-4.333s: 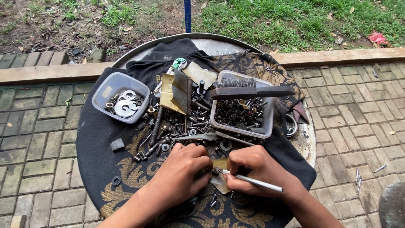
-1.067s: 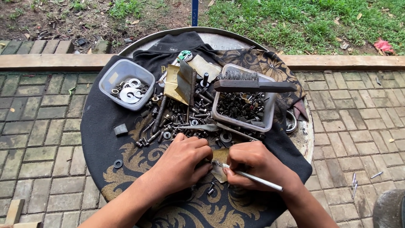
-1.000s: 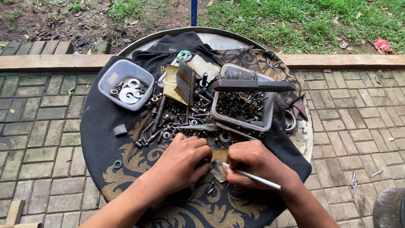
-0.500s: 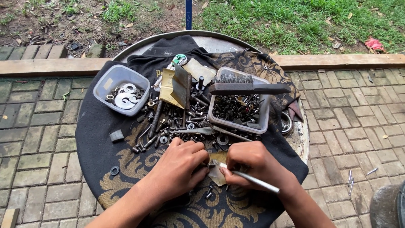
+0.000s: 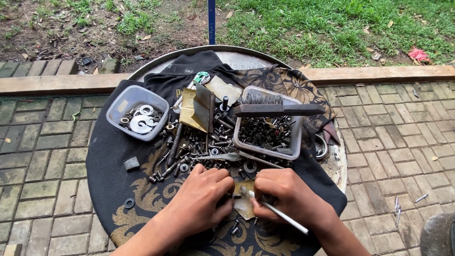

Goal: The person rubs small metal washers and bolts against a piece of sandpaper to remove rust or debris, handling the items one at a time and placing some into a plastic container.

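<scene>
Both hands work at the near edge of a round tray (image 5: 339, 161) draped in a dark patterned cloth (image 5: 109, 185). Left hand (image 5: 201, 194) lies knuckles up, fingers curled and pressed together down onto a small piece of sandpaper (image 5: 244, 205) and whatever sits under them; what they grip is hidden. Right hand (image 5: 289, 192) has its fingers closed around a thin metal rod (image 5: 279, 214), the rod's far tip at the sandpaper, its near end sticking out toward the right. The sandpaper lies on the cloth between the two hands, touching both. Just beyond the hands, a loose scatter of bolts (image 5: 194, 154) and nuts. Far left, a clear tub (image 5: 136, 113) with washers (image 5: 141, 122). Far right of centre, a larger clear tub (image 5: 265, 142) full of dark screws, a wire brush (image 5: 277, 106) resting across its rim. Folded sandpaper sheets (image 5: 196, 106) stand between the tubs. Brick paving (image 5: 38, 156) around the tray, grass (image 5: 332, 28) beyond.
</scene>
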